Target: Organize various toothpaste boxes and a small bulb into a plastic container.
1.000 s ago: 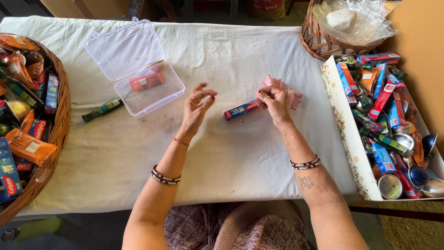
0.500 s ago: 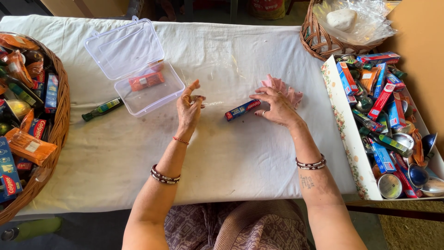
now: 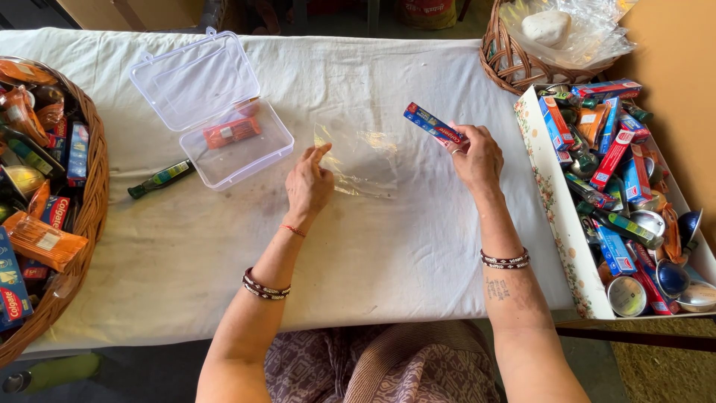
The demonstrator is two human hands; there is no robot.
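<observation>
Brightness: bright, even daylight across the white cloth on the bench (image 3: 418, 246).
Light source: seems to fall from above and the far side; exact source not in view.
Shadows: soft and short, under the left hand (image 3: 309, 183), the right hand (image 3: 477, 157) and the open clear plastic box (image 3: 224, 119).
Glare: sheen on the clear plastic bag (image 3: 365, 160) and on the steel bowls (image 3: 660, 280) in the tray.
Sharpness: crisp at centre, no motion blur on the hands.
Distortion: wide-angle bending at the edges; the wicker basket (image 3: 89, 216) on the left curves outward.
Dark areas: the floor beyond the bench's far edge is dim.
</observation>
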